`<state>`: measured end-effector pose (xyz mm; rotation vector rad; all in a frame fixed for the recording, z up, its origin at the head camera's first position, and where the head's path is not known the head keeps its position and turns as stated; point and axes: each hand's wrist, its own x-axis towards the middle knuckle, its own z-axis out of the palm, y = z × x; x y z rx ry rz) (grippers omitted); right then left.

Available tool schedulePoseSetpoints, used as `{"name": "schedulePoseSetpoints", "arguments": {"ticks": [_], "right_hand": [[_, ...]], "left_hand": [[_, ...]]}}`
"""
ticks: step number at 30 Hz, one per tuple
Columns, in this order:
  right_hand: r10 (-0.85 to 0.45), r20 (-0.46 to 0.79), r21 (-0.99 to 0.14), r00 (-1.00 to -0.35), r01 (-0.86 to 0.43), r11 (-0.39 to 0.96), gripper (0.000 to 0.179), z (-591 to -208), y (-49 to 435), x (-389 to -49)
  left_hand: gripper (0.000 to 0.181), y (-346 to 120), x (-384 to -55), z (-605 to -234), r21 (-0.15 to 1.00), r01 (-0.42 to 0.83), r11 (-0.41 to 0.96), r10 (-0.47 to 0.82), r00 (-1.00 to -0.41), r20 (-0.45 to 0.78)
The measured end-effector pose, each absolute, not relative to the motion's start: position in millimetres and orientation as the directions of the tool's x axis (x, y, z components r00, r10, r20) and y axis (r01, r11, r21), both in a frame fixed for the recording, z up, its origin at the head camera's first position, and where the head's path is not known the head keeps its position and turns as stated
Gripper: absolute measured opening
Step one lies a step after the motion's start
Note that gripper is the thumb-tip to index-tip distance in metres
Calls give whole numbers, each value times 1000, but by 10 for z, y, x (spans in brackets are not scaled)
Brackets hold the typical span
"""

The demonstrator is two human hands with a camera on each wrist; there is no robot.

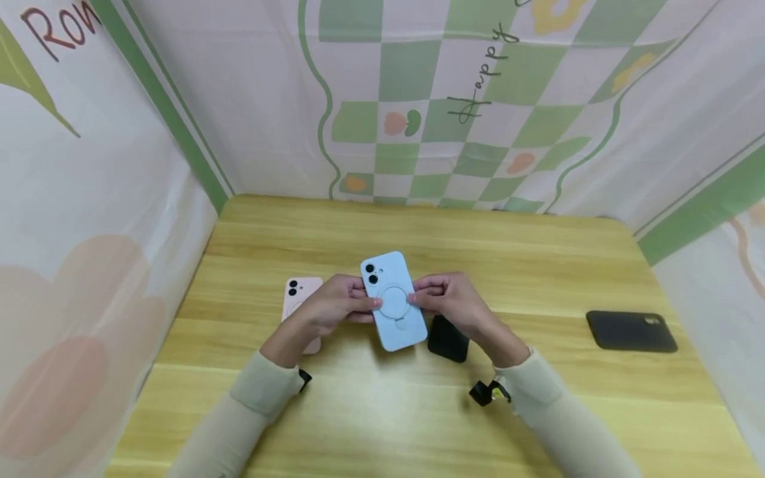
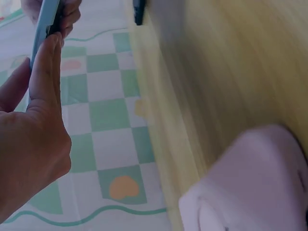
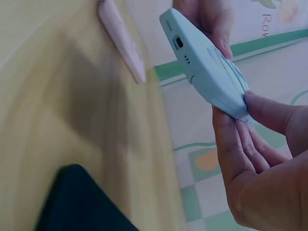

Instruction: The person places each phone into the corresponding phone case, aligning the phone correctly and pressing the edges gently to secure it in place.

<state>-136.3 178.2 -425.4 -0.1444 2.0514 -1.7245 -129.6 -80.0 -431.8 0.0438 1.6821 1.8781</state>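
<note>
A phone in a light blue case point(image 1: 402, 332) is held above the table, its back with two camera lenses and a ring facing up. My left hand point(image 1: 337, 302) pinches its left edge, thumb on the back and fingers underneath. On the opposite edge my right hand point(image 1: 457, 299) pinches it, thumb tip beside the ring. The right wrist view shows the light blue case's point(image 3: 202, 72) bottom end with a dark port opening. In the left wrist view the phone point(image 2: 45, 24) appears edge-on, a dark side under the blue.
A pink phone case point(image 1: 305, 289) lies on the wooden table point(image 1: 382, 411), partly behind the left forearm. Under the right hand is a black flat object point(image 1: 447, 342), partly covered. A black phone case point(image 1: 627, 332) rests at the far right. Patterned cloth point(image 1: 412, 73) hangs behind.
</note>
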Motion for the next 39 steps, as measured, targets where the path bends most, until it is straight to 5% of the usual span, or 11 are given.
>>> {"name": "schedulePoseSetpoints", "arguments": {"ticks": [39], "right_hand": [[-275,-420,-870,-865,298,394,19,-4806,1387,-1441]], "left_hand": [[26,-1002,-1618,-4679,801,-493,338,370,-713,-595]]}}
